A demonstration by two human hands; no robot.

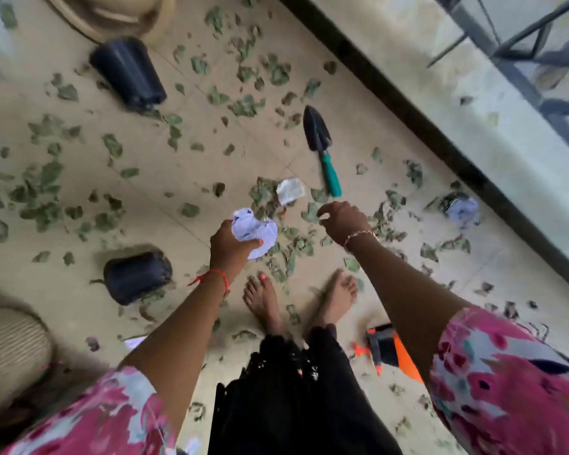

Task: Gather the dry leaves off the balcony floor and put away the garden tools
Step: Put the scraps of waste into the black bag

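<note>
The left hand (pixel 230 249) is gripping a crumpled white paper wad (pixel 255 228), while the right hand (pixel 344 221) is hanging loosely curled, empty.

Illumination is soft, diffuse daylight, brightest on the pale ledge (pixel 473 133) at upper right; shadows on the floor (pixel 184 178) are faint and soft-edged, pooling beside the dark pot (pixel 138 277). Motion blur softens the whole frame, the leaves (pixel 43 188) most, and wide-angle distortion bends lines toward the edges. The white crumpled paper (pixel 253 233) in the left hand (pixel 230 247) reads nearly blown out.
</note>
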